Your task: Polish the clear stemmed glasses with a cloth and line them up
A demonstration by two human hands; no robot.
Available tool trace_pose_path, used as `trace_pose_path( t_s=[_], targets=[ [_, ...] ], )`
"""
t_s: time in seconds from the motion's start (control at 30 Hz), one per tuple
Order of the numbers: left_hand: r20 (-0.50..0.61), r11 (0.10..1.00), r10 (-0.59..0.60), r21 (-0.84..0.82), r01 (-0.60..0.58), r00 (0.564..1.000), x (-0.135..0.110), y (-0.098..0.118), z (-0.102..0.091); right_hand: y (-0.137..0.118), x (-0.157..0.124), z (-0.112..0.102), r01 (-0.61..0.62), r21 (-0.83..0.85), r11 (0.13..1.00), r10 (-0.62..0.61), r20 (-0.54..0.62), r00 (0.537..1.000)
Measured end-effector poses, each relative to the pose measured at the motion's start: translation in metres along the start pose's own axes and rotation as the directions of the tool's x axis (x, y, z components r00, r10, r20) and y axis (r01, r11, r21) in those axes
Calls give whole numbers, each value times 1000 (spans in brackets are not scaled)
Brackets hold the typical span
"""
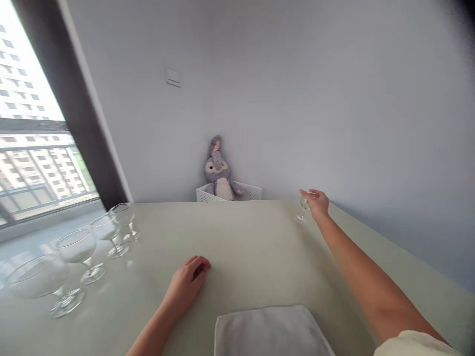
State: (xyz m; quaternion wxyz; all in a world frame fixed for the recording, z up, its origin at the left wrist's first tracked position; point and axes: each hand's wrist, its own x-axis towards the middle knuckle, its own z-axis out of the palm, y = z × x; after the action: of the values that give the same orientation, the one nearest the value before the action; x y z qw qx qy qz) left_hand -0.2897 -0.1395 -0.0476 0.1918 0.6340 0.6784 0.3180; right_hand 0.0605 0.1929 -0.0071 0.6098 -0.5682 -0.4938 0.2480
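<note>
Stretched out to the far right of the table, my right hand point(317, 201) has its fingers closed round the upper part of a small clear stemmed glass point(305, 203). The foot of that glass is at the table surface, and my fingers partly hide its bowl. My left hand point(188, 278) rests on the table left of centre, its fingers curled in with nothing visible in them. Along the left side of the table stands a row of several more clear stemmed glasses point(76, 247), upright and apart from my left hand.
A folded grey cloth point(272, 332) lies at the near edge of the pale table point(237, 247). Beyond the far edge, a purple plush toy point(218, 170) sits in a white perforated basket point(252, 193). Walls border the back and right; a window point(40, 123) is at left.
</note>
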Motion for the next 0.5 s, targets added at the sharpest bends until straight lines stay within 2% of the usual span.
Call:
trace_pose_path(
  t_s=[0.1, 0.2, 0.37, 0.43, 0.5],
  targets=[
    [-42, 1000, 12, -8, -12, 999, -1, 2, 2, -29, -23, 60, 42, 126, 991, -58, 120, 991],
    [-63, 1000, -4, -7, 4, 998, -1, 0, 5, -66, -65, 138, 83, 246, 966, -153, 281, 947],
    [-81, 1000, -16, -23, 14, 997, -3, -1, 8, -124, -166, 269, 119, 349, 930, -293, 504, 813],
    [-86, 999, -22, -32, 19, 996, -4, -1, 9, -140, -210, 311, 138, 362, 922, -337, 572, 748],
    [-91, 999, -26, -43, 22, 996, -3, -1, 10, -153, -251, 343, 166, 370, 914, -378, 629, 679]
  ],
)
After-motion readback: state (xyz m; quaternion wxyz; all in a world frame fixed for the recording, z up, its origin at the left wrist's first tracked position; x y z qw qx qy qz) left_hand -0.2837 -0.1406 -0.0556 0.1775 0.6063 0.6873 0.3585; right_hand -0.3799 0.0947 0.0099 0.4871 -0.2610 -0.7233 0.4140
